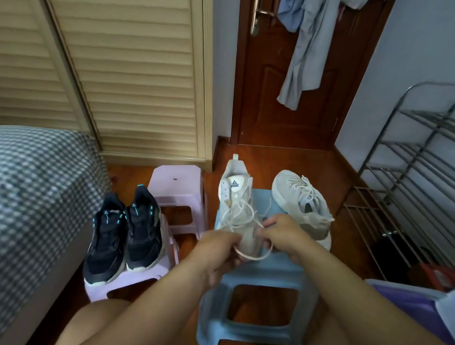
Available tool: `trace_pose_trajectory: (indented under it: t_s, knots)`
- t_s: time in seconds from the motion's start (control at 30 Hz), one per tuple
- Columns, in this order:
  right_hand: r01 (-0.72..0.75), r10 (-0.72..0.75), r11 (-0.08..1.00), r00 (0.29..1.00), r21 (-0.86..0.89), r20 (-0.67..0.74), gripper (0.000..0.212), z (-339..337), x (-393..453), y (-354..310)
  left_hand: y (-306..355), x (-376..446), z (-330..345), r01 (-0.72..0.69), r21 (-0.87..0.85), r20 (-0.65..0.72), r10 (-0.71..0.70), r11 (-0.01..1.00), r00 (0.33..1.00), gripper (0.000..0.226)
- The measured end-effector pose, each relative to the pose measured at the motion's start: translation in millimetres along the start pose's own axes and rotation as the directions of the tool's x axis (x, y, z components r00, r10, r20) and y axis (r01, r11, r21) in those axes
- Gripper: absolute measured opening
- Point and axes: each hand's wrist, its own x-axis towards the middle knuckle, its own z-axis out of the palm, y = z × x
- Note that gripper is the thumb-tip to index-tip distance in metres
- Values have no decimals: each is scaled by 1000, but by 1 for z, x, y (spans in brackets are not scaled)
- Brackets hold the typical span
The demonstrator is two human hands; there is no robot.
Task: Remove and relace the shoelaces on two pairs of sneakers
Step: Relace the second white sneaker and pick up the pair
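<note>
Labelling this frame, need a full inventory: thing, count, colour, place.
white sneaker: 1, on blue stool, being laced
grey-white sneaker: 1, on blue stool, right side
shoelace: 1, cream, looped between hands
black sneakers: 2, teal accents, on near pink stool
blue stool: 1, centre
pink stools: 2, left of blue stool
bed: 1, checked cover, left
louvred doors: beige, behind
door: brown, clothes hanging
metal rack: 1, right
left hand: grips lace
right hand: pinches lace
</note>
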Motion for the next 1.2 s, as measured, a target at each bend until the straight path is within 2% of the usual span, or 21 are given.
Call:
trace_pose_trajectory:
  t_s: [0.07,0.1,0.13,0.17,0.23,0.3,0.4,0.47,0.57,0.63,0.7,0.77,0.83,0.9,1.0,1.1,1.2]
  knots:
    - [-11,8,998,999,64,52,21,-7,1,-9,27,-17,-1,-104,142,164,80,984,983,19]
    - [-12,9,998,999,64,46,24,-10,3,-14,38,-20,-3,-174,300,224,108,938,969,31]
    - [-19,16,997,999,79,35,24,-13,4,-19,48,-19,-5,-247,484,242,143,839,960,41]
    - [-38,33,992,999,123,42,24,-14,6,-22,55,-13,-7,-303,649,229,201,698,953,46]
    - [-74,56,971,995,229,83,20,-13,7,-22,64,1,-11,-344,820,179,365,458,914,40]
    - [-3,-1,983,1000,183,19,22,-5,12,-13,65,16,-17,-327,866,141,441,380,887,25]
    - [155,-159,987,981,-50,-108,41,10,22,-11,59,32,-23,-309,830,155,340,464,927,14]
    - [179,-197,973,973,-148,-120,46,18,28,-20,53,38,-24,-348,817,205,333,460,921,14]
    - [181,-240,917,962,-355,-131,46,31,37,-26,42,43,-23,-438,763,242,418,476,876,9]
    - [185,-271,875,953,-447,-136,39,38,46,-25,36,44,-26,-468,722,248,441,510,863,15]
    - [218,-290,871,952,-439,-101,30,37,47,-28,34,43,-30,-440,653,199,421,616,885,24]
    - [261,-289,922,955,-286,-61,31,28,43,-32,35,43,-32,-391,582,150,378,713,913,28]
    - [219,-218,971,976,96,-15,34,15,34,-43,36,43,-36,-372,538,147,351,756,925,29]
    - [132,-162,905,986,404,41,33,-4,27,-66,37,43,-42,-370,526,179,326,766,928,30]
    - [52,-133,807,987,588,94,29,-35,33,-107,38,43,-47,-327,592,205,254,736,945,26]
    - [-42,-120,722,975,690,185,31,-59,46,-140,42,41,-51,-288,634,217,192,718,957,27]
    - [13,-157,623,982,782,109,22,-65,55,-166,43,39,-52,-289,634,208,201,718,957,23]
